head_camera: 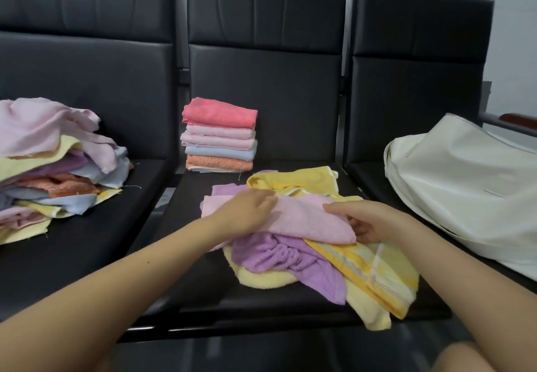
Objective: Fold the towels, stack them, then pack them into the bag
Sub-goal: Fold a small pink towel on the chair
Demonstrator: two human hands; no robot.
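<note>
Head view: folding is under way on the middle seat (290, 90) of three black chairs. The left hand (247, 212) lies flat on a pink towel (305, 220) atop loose ones; the right hand (363, 222) grips its edge. Next, probably, fold it over. A folded stack (219, 136) stands behind, an unfolded heap (55, 165) left, the white bag (465, 185) right.

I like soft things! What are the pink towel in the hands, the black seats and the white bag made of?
Pink towel: probably terry cotton, matte and fuzzy. Black seats: likely faux leather, smooth with soft sheen and creases. White bag: perhaps coated fabric, smooth and slightly glossy.
</note>
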